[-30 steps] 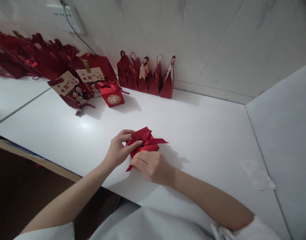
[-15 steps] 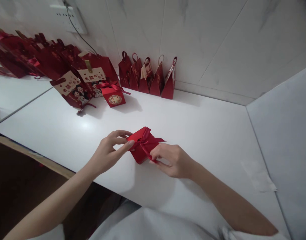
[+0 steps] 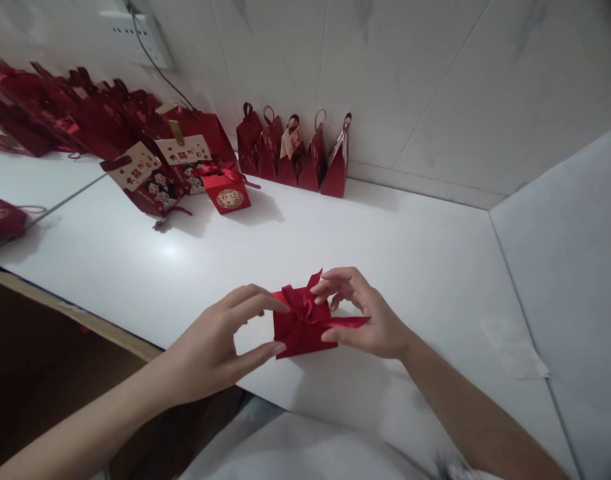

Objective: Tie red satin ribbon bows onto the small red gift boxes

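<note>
A small red gift box with a dark red ribbon bow on top stands on the white table in front of me. My left hand grips the box's left side, index fingertip at the upper corner and thumb at the lower front corner. On the box's right side, my right hand is open, fingers curved and apart by the bow, thumb near the front right edge. One ribbon tail reaches right between its thumb and fingers; whether they touch it I cannot tell.
Behind stands another red box with a bow, beside printed red gift bags. Several red bags with loop handles line the wall. More red bags crowd the back left. A red bag lies at the left edge.
The box has turned and moved nearer and to the right. My right hand has let go of the ribbon tail and its fingers have spread. A red bag has appeared at the left edge.
</note>
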### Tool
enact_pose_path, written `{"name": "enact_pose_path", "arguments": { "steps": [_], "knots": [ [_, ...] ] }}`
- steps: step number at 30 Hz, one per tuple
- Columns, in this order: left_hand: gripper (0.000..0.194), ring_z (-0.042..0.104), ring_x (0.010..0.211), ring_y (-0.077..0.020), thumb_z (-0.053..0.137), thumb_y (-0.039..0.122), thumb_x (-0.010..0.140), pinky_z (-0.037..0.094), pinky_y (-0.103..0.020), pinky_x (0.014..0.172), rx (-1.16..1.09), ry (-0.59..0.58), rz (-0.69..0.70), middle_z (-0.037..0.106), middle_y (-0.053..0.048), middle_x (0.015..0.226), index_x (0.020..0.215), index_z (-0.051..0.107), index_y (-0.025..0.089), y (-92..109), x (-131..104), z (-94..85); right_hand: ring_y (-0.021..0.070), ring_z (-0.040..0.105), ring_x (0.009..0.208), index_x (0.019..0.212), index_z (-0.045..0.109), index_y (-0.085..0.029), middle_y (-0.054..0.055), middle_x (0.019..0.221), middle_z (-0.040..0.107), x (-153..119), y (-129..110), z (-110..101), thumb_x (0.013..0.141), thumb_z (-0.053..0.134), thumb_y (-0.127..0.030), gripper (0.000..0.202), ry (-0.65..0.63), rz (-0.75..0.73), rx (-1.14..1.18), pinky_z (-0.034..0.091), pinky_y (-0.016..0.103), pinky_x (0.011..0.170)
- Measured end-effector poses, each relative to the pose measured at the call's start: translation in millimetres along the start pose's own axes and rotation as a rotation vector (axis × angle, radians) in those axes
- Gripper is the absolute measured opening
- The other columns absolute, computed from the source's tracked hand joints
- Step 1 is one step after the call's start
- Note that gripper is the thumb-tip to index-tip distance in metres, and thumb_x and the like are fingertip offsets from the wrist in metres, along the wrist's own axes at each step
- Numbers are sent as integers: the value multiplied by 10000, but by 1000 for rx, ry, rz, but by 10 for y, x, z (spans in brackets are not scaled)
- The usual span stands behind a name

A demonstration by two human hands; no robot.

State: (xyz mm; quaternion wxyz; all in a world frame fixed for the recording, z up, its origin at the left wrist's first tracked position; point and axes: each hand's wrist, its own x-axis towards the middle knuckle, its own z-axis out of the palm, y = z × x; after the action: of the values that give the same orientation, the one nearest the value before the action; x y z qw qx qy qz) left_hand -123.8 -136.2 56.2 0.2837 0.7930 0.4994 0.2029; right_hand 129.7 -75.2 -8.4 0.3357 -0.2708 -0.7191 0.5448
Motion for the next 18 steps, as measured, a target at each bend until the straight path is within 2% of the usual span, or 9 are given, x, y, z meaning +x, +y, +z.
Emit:
{"name": "enact_pose_path", "arguments": {
  "steps": [1,3,5,7,8,10,12,16,18],
  "knots": [
    [332,625,963,-222,628,332,872,544,-336,769,46,3,66,644,-90,1138,1198,602,281,-14,14,20,221,632,1027,1286,421,-294,70,1178,632,-27,-33,13,743,812,-320,670,-14,3,-61,541,410,853],
    [337,597,1072,-241,637,297,871,523,-375,874,163,12,208,613,-102,1220,1204,592,274,-67,43,84,208,620,987,1309,440,-291,65,1159,626,-82,-93,46,789,772,-304,617,-13,9,-195,535,407,856],
    [324,592,1098,-247,639,268,874,500,-392,908,286,25,344,619,-97,1237,1195,596,263,-141,59,169,178,611,882,1244,516,-267,52,1064,639,-133,-129,91,881,665,-252,394,3,6,-285,538,368,799],
    [318,619,1042,-237,643,249,873,501,-380,872,368,45,448,658,-88,1182,1188,603,247,-217,58,253,155,597,801,1088,601,-244,31,946,643,-175,-137,152,932,576,-199,164,55,9,-325,528,324,724],
    [322,636,990,-227,646,243,871,506,-367,837,394,55,485,680,-81,1137,1191,604,239,-250,53,288,151,597,793,1015,621,-237,25,910,642,-192,-133,187,939,554,-179,117,87,15,-335,524,313,709],
    [329,655,875,-204,650,238,868,510,-347,768,422,88,531,713,-64,1035,1193,602,230,-294,39,334,162,605,826,960,628,-230,25,899,642,-221,-120,258,915,574,-159,100,144,9,-366,528,322,726],
    [330,661,804,-193,642,229,868,511,-339,727,423,102,564,729,-47,966,1195,600,231,-308,27,346,187,608,878,1007,621,-228,40,940,641,-240,-106,320,869,612,-147,160,172,-19,-422,537,356,766],
    [342,673,789,-197,589,127,851,517,-339,701,335,71,604,738,-44,916,1181,597,218,-301,34,321,215,604,920,1084,603,-208,65,984,646,-252,-77,393,820,642,-155,272,189,-115,-567,527,393,796],
    [368,665,752,-190,559,72,835,521,-333,674,287,91,591,730,-46,872,1175,597,207,-322,55,310,223,605,920,1101,601,-189,74,996,658,-245,-55,412,818,666,-192,290,195,-169,-638,510,393,785]
  ]
}}
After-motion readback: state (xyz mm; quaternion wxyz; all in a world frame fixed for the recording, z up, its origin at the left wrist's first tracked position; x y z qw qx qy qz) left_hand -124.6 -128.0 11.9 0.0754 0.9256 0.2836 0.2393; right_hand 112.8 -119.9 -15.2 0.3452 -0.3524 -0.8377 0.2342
